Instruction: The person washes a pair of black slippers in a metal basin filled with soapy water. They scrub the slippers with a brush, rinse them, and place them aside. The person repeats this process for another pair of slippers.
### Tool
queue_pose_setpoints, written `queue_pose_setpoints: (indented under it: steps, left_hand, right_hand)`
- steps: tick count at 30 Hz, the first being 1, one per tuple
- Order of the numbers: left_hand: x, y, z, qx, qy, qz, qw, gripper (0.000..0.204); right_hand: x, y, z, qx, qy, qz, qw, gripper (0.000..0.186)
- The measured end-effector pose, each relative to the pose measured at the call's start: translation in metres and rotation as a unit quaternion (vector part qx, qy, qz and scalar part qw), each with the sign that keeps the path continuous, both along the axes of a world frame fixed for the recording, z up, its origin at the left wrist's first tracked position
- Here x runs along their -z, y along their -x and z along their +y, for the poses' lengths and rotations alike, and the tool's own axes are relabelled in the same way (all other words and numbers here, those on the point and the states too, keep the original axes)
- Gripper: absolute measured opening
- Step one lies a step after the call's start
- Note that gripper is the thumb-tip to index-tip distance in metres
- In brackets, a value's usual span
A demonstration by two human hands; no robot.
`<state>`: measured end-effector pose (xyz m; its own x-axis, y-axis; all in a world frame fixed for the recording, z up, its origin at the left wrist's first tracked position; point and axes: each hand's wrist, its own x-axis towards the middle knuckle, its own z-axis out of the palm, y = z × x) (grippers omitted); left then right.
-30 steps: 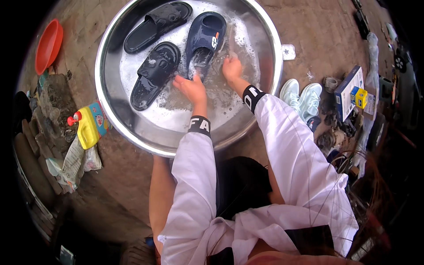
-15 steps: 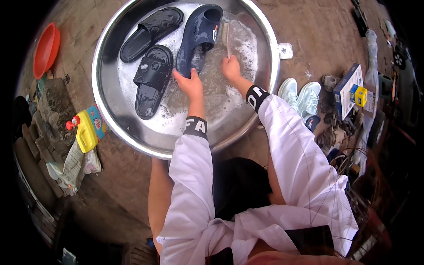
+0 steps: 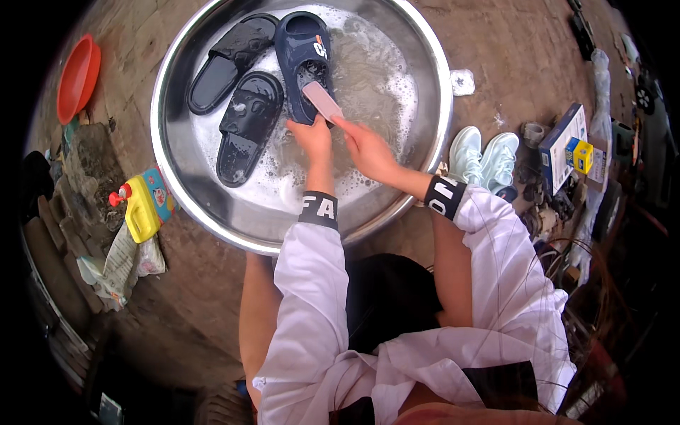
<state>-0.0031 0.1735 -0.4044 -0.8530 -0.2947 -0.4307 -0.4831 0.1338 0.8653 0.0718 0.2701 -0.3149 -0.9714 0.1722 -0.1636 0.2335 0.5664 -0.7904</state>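
A wide steel basin (image 3: 212, 212) holds soapy water and three slide sandals. My left hand (image 3: 312, 138) grips the heel end of a navy slide (image 3: 301, 53), which lies sole-down in the suds. My right hand (image 3: 368, 152) holds a pink scrubbing brush (image 3: 322, 100) against that slide's heel. Two black slides (image 3: 248, 124) (image 3: 227, 60) lie side by side to the left of the navy one, untouched.
A yellow detergent bottle (image 3: 142, 209) with a red cap lies left of the basin beside crumpled wrappers (image 3: 120, 262). An orange bowl (image 3: 76, 74) sits at the far left. A pair of pale green sneakers (image 3: 482, 156) and small boxes (image 3: 567, 142) stand to the right.
The view and basin have shifted. The pink brush has come up out of the water in my right hand and now rests on the navy slide's heel; my left hand stays on the slide.
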Motion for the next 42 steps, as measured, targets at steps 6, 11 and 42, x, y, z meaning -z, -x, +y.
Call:
queue_pose_setpoints:
  steps: [6, 11, 42]
  left_hand:
    - [-0.016, -0.033, 0.015, 0.0, -0.229, -0.177, 0.957, 0.053]
    - [-0.018, -0.036, 0.016, -0.047, -0.289, -0.195, 0.936, 0.031]
    - [-0.018, -0.065, 0.027, -0.093, -0.251, -0.229, 0.936, 0.036]
  right_hand:
    - [0.033, 0.063, 0.007, 0.042, -0.078, -0.038, 0.995, 0.043]
    - [0.022, 0.009, -0.007, -0.005, -0.055, -0.097, 0.994, 0.041]
    - [0.052, 0.049, 0.026, -0.031, -0.19, -0.067, 0.979, 0.055]
